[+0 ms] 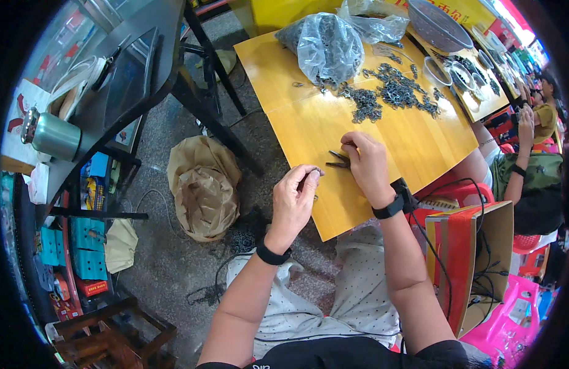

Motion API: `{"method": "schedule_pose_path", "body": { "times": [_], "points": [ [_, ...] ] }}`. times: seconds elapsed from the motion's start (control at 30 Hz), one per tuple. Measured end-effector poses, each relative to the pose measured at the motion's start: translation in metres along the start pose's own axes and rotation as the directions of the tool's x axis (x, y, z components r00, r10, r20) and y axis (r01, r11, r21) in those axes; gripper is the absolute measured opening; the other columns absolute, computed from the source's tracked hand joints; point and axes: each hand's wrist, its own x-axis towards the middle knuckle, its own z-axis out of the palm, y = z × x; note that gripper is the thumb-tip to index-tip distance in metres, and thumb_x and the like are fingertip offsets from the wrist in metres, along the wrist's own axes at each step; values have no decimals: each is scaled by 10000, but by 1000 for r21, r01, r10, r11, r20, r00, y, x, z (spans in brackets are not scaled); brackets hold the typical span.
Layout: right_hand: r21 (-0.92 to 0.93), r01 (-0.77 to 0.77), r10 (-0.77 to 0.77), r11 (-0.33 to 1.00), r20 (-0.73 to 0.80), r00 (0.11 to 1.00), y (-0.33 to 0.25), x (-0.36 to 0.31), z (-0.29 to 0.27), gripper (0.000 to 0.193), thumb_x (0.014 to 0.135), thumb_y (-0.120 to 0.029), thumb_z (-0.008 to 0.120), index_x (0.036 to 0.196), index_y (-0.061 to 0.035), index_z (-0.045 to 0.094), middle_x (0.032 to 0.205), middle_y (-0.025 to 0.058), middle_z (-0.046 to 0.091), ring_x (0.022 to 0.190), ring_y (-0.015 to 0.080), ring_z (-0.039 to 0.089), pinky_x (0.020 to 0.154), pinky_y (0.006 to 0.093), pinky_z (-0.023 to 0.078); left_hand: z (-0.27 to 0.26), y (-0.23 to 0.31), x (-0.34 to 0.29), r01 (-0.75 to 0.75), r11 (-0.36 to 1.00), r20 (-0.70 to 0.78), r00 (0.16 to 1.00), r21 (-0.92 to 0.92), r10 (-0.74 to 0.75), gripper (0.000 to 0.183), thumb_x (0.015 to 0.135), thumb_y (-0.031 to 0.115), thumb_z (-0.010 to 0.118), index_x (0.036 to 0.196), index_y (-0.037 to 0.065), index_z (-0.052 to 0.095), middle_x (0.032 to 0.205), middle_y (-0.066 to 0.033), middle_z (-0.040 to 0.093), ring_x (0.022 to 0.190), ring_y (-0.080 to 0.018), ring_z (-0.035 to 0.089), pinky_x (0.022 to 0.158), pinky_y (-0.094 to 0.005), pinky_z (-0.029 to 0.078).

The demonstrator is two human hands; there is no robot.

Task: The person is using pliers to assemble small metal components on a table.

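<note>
Over the near edge of the wooden table, my left hand (pixel 296 192) pinches a small dark metal piece (pixel 319 171) between thumb and fingertips. Its exact kind is too small to make out. To its right, my right hand (pixel 367 167) is closed around a small dark two-pronged tool (pixel 338 160), whose prongs stick out toward my left hand. The rest of that tool is hidden by the fingers. Farther back on the yellow wooden table (pixel 309 141) lies a loose pile of small dark metal hooks or clasps (pixel 395 89). A clear plastic bag (pixel 330 49) full of similar pieces stands behind it.
Clear round tubs (pixel 437 72) and a grey basin (pixel 441 26) stand at the far right. An open carton with cables (pixel 469 270) is by my right arm. A brown paper sack (pixel 204 187) sits on the floor, left, near a dark table (pixel 136 80). Another person (pixel 524 178) sits at right.
</note>
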Motion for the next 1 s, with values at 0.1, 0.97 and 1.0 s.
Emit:
{"method": "schedule_pose_path", "body": {
  "times": [0.1,0.97,1.0],
  "points": [
    [359,-283,223,889,202,954,-40,-6,-7,281,816,-24,723,1056,14,581,803,142,704,731,190,670,647,296,505,-3,-4,-2,-59,996,-63,996,65,63,139,972,107,599,996,-18,655,875,-75,682,744,-132,625,671,-274,499],
    [332,-76,-29,940,300,954,-47,-14,-14,159,784,-43,769,835,-7,623,686,71,626,604,150,568,589,286,450,-2,-7,3,-287,902,-42,948,322,316,77,919,45,619,965,-12,639,841,-155,625,767,-327,633,679,-388,494],
    [319,-79,-22,945,303,953,-47,-15,-13,156,784,-42,767,838,-6,625,690,74,631,607,155,576,591,289,453,-2,-7,3,-287,900,-38,948,329,316,79,921,49,618,966,-12,640,844,-157,625,772,-330,632,684,-391,494]
  ]
}}
